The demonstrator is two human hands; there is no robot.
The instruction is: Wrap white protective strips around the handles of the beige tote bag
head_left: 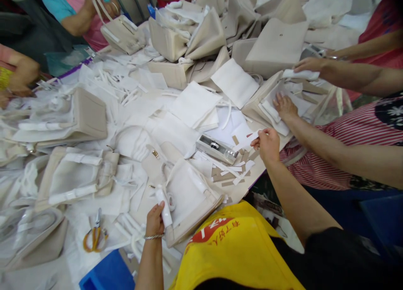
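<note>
My left hand (155, 220) is closed around a bag handle wrapped in white padding (164, 207). That handle belongs to the beige handbag (192, 193) lying right in front of me. My right hand (268, 145) is off to the right, raised over the table, with a small white strip (248, 140) pinched between thumb and fingers. Just left of this hand lies a grey tape dispenser (217, 148). Cut white and brown strips (231, 172) are scattered below the dispenser.
Orange-handled scissors (95, 235) and a blue bin (108, 273) are at lower left. Padded handbags (78, 172) lie along the left, and more bags (201, 38) are piled at the back. White sheets (195, 103) cover the middle. A co-worker's hands (286, 107) handle another bag at right.
</note>
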